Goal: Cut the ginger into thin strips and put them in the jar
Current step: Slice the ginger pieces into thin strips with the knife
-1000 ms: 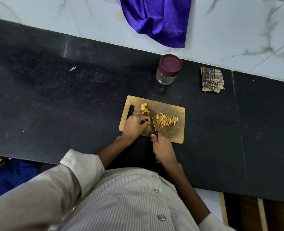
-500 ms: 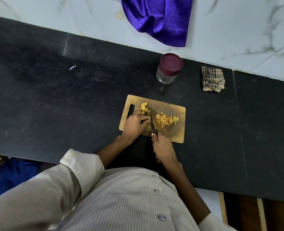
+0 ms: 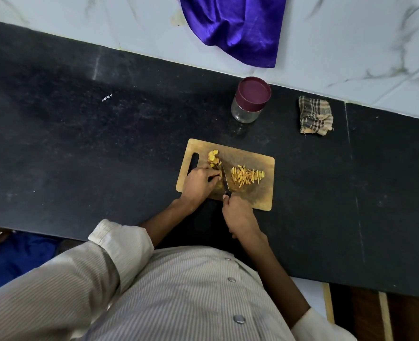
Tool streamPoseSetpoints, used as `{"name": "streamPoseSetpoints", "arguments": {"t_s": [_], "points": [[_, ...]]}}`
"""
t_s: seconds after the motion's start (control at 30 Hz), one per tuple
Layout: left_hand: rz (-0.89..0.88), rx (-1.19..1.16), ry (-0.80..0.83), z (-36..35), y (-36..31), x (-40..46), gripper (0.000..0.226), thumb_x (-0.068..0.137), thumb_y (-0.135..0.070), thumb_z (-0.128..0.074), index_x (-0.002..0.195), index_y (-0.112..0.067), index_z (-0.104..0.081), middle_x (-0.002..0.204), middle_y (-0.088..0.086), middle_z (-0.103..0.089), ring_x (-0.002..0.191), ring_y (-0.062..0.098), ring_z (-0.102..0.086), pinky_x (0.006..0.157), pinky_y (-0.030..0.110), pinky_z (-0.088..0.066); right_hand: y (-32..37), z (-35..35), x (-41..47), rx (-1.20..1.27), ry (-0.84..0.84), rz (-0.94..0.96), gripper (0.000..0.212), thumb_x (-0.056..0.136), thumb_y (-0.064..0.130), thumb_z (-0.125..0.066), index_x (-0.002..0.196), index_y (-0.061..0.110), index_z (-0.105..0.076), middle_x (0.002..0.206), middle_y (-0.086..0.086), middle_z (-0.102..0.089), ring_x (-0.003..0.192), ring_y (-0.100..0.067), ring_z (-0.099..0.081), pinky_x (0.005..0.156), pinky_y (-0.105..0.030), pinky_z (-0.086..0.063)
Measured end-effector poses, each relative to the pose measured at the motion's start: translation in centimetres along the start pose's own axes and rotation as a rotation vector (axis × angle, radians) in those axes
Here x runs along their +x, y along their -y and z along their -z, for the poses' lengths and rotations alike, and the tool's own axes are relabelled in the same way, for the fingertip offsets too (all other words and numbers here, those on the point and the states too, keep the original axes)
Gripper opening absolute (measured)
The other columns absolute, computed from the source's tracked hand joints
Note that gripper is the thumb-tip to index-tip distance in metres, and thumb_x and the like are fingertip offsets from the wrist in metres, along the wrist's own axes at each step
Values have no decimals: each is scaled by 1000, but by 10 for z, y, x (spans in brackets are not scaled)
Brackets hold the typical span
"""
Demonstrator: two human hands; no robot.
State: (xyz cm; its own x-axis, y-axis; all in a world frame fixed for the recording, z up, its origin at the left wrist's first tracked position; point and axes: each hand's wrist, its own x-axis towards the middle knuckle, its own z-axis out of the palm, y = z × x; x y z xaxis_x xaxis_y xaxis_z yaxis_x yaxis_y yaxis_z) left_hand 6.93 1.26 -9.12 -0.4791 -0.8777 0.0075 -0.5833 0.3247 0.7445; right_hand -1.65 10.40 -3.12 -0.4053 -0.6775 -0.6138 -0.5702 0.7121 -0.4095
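While cutting: right hand [image 3: 240, 215] grips slim black knife [image 3: 225, 182].
Left hand [image 3: 199, 182]: curled fingers pin ginger slices [image 3: 214, 159].
Strips [image 3: 246, 175]: thin, yellow, right of blade, on wooden board [image 3: 252, 195].

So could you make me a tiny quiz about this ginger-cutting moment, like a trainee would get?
1. True or false: the jar has its lid on.
2. Which hand holds the knife? A) left hand B) right hand
3. Fill in: the cut strips lie on the cutting board, on the ____ side of the blade.

Key: 1 true, the maroon lid covers it. 2 B; the left hand steadies the uncut ginger. 3 right.
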Motion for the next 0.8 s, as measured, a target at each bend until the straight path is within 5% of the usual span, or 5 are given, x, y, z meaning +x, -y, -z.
{"name": "streamPoseSetpoints", "arguments": {"t_s": [0.4,0.6,0.8], "points": [[-25,13,-2,-2,3,2,22,86,-12,-68,107,-8,-72,102,7,-68,92,22,-62,80,32,-50,23,23,3,-78,165,-177,31,107,25,-33,100,2,-54,73,-17,-61,64,-29,-67,65,-44,-60],[-41,18,12,-1,4,2,22,87,-13,-67,107,-9,-72,103,6,-67,91,20,-62,79,34,-52,3,-9,-1,-60,47,-67,32,106,26,-34,121,2,-49,118,-20,-63,105,-37,-65,85,-45,-53],[-40,28,26,-1,3,2,23,87,-14,-67,109,-8,-72,105,7,-66,93,21,-62,80,32,-50,1,-11,2,-25,50,-71,32,106,31,-33,120,5,-48,120,-22,-61,104,-40,-64,87,-55,-54]]}}
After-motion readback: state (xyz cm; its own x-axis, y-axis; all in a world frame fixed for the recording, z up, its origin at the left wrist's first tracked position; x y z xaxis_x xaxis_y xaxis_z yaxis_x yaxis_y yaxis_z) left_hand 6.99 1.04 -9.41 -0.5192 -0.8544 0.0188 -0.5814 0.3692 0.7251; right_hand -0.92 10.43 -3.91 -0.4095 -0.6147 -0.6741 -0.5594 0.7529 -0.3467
